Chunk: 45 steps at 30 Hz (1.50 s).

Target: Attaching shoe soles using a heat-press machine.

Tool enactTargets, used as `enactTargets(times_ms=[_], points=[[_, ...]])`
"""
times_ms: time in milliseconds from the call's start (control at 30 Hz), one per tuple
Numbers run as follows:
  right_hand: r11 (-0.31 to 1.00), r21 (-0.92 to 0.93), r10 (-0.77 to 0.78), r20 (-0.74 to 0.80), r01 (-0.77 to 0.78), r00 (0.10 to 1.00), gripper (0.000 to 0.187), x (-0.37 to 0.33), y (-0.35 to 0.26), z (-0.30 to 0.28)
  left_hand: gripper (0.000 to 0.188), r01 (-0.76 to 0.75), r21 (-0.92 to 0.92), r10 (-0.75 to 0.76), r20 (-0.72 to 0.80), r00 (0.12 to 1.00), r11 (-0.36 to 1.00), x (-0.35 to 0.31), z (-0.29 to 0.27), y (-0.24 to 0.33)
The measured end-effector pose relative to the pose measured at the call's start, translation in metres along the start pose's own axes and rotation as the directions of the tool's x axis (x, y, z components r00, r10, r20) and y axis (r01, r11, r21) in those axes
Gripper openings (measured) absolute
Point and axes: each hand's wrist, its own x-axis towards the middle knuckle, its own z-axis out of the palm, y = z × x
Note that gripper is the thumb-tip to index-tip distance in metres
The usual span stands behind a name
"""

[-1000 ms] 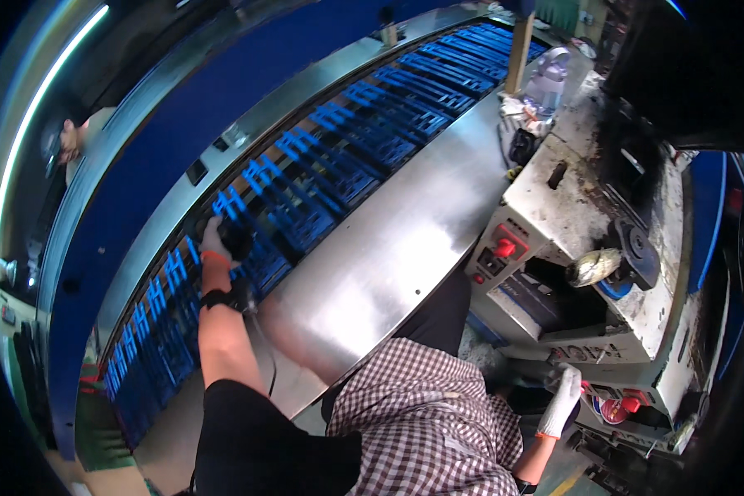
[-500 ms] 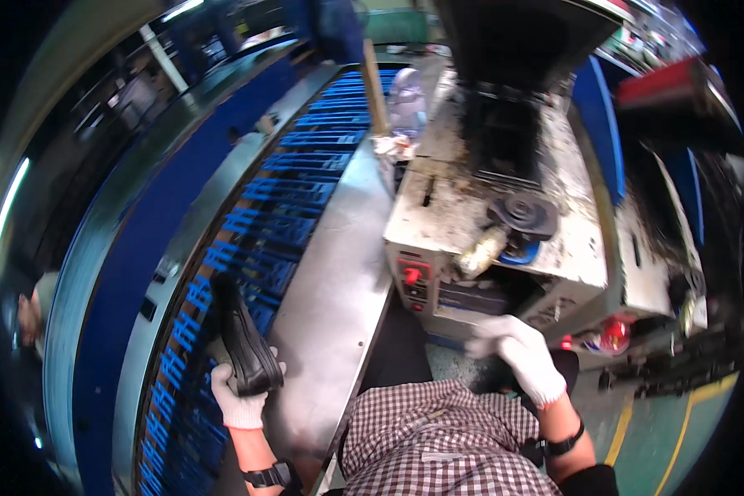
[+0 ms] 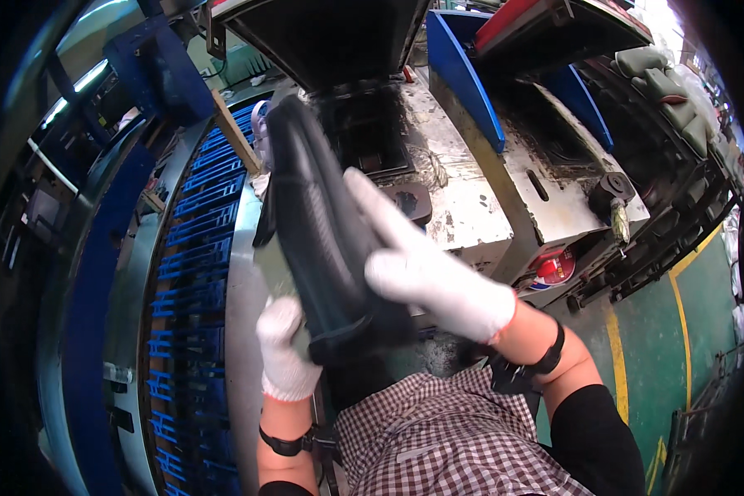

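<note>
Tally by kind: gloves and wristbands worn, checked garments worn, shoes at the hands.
White gloves: 2
Black wristbands: 2
Checked garment: 1
Black shoe: 1
Total: 6

Cannot read any word, number or sign here. On the round red-and-white disc (image 3: 560,268) at the front of the right-hand white machine (image 3: 572,207), too small and blurred to make out any lettering. Likewise on the pale strip (image 3: 419,452) across the checked apron (image 3: 471,430), nothing legible.
</note>
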Motion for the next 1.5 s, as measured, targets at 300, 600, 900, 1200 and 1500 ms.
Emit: enactTargets(times_ms=[300, 600, 900, 1200, 1500], points=[[0.942, -0.068, 0.296, -0.292, -0.328, 0.91, 0.045, 0.148, -0.009, -0.12, 0.087, -0.204, 0.597, 0.232, 0.03, 0.972, 0.776, 0.086, 0.002, 0.067], [0.052, -0.883, 0.063, -0.462, -0.466, 0.884, 0.091, 0.248, 0.08, -0.166, 0.088, -0.414, 0.737, 0.617, -0.006, 0.787, 0.534, 0.129, -0.017, 0.113], [-0.079, -0.869, 0.135, -0.494, -0.488, 0.859, 0.095, 0.223, 0.059, -0.166, 0.081, -0.596, 0.796, 0.84, 0.391, 0.377, -0.103, 0.229, 0.034, 0.158], [0.206, -0.976, -0.305, -0.001, 0.065, 0.952, 0.054, 0.046, 0.013, -0.113, 0.047, -0.543, 0.66, 0.388, 0.748, 0.538, -0.519, 0.341, 0.129, 0.239], [0.866, -0.496, -0.103, -0.307, -0.067, 0.946, 0.025, -0.076, 0.088, -0.042, 0.067, -0.366, 0.176, -0.018, 0.883, 0.469, -0.914, 0.377, 0.102, 0.219]])
